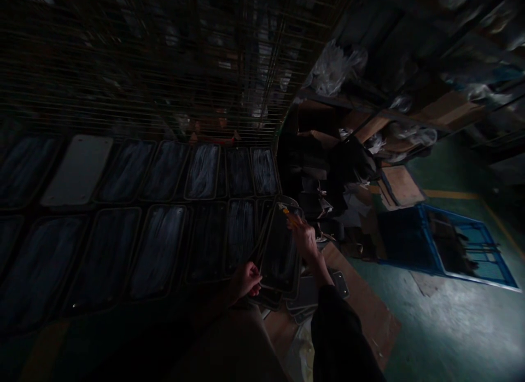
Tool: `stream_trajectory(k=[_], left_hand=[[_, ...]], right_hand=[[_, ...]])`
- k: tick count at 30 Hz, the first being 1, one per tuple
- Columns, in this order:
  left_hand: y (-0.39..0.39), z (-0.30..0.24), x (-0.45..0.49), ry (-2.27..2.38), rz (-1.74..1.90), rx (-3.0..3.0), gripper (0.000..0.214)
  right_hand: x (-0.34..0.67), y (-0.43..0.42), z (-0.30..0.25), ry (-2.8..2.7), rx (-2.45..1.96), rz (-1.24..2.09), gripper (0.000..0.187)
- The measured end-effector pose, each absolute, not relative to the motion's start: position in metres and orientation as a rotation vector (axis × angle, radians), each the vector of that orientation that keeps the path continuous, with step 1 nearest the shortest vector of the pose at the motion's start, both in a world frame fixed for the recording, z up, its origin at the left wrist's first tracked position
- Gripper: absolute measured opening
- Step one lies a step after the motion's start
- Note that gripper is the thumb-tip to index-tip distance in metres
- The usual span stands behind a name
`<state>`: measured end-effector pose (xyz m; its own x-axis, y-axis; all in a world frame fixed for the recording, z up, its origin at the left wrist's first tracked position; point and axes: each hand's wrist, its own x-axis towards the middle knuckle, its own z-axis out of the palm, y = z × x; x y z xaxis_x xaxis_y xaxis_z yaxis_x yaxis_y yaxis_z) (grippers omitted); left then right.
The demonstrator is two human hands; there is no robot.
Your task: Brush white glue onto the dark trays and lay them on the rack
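Observation:
In the dim head view, my right hand (304,237) is closed round a small orange-handled brush (287,211) with a pale tip. The tip is over the far end of a dark rectangular panel (283,245) with rounded corners. My left hand (246,279) pinches the near left edge of that panel, which lies tilted on top of other panels. Below my right wrist, more grey panels (303,291) are stacked on brown board. To the left, rows of similar panels lie side by side, many with whitish streaks, such as one panel (158,250) in the near row.
A wire mesh (205,86) rises behind the rows. One plain pale panel (77,171) lies in the far row. On the right are a blue crate (404,239), a cardboard piece (402,184), and shelves with plastic bags (334,70). A brown board (365,311) covers part of the green floor.

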<state>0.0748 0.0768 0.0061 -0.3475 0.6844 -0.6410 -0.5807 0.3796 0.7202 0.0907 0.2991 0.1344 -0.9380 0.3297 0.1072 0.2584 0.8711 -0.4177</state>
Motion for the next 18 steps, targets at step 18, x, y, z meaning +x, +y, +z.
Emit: stream_trajectory(k=[18], left_hand=[[0.075,0.022,0.068,1.410,1.255,0.089,0.016]], right_hand=[[0.217,0.216,0.144,-2.857,-0.736,1.600,0.033]])
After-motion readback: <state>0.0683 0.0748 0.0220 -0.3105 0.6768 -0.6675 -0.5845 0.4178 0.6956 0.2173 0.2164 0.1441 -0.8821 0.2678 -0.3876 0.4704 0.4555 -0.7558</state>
